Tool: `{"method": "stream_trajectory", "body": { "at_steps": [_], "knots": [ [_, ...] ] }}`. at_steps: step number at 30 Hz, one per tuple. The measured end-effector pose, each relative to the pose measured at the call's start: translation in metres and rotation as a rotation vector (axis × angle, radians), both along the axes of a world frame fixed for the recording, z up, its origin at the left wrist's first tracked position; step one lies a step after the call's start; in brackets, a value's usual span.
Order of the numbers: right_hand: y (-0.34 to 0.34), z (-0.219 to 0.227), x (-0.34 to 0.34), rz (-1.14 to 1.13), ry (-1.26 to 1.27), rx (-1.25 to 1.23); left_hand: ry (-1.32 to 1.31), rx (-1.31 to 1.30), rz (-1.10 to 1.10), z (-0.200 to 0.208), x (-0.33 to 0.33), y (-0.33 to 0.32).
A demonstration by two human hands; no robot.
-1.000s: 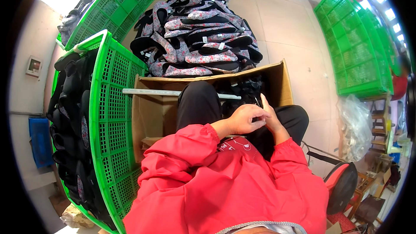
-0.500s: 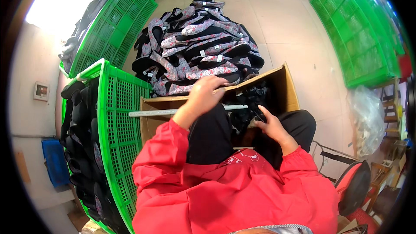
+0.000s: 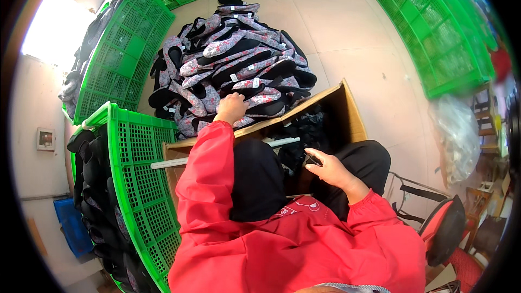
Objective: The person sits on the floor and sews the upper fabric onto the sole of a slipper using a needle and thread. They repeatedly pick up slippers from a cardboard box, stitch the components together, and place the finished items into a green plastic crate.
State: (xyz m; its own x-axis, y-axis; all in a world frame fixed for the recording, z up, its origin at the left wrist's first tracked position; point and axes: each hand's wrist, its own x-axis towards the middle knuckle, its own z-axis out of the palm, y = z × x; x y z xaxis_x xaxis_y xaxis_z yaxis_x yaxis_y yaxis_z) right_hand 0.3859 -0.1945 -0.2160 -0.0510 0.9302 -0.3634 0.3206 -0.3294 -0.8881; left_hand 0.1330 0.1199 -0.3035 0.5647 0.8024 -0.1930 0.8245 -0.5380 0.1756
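Observation:
A heap of floral grey-and-red slippers with black soles [image 3: 233,59] lies on the floor in front of me. My left hand [image 3: 232,108] is at the near edge of the heap, its fingers curled in against a slipper and partly hidden. Between my knees stands an open cardboard box [image 3: 354,114] with black pieces [image 3: 306,130] inside, too dark to make out. Over the box's near side, by my right knee, my right hand [image 3: 332,171] has its fingers bent around a small dark item [image 3: 312,159] whose kind is unclear.
A white rod [image 3: 169,163] lies across the box. At my left stands a green mesh crate [image 3: 144,168] filled with black footwear [image 3: 89,184]. More green crates stand at the far left [image 3: 122,49] and far right [image 3: 429,32]. Clear plastic sheeting [image 3: 458,135] hangs at the right.
My left hand has moved forward and left, from above the box's far edge to the slipper heap. My right hand stays over the box, slightly lower. The view has shifted a little.

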Motion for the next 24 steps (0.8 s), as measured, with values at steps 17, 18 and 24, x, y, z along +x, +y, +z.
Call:
{"method": "stream_trajectory", "body": {
  "at_steps": [17, 18, 24],
  "knots": [
    [-0.009, 0.006, 0.001, -0.050, 0.066, 0.072, -0.264, 0.208, -0.148, 0.198, -0.070, -0.132],
    [-0.011, 0.002, 0.002, -0.064, 0.074, 0.096, -0.266, 0.179, -0.149, 0.215, -0.073, -0.150],
    [-0.027, 0.060, -0.019, -0.035, 0.470, 0.061, -0.347, 0.253, -0.317, 0.261, -0.092, -0.267]
  ]
}}
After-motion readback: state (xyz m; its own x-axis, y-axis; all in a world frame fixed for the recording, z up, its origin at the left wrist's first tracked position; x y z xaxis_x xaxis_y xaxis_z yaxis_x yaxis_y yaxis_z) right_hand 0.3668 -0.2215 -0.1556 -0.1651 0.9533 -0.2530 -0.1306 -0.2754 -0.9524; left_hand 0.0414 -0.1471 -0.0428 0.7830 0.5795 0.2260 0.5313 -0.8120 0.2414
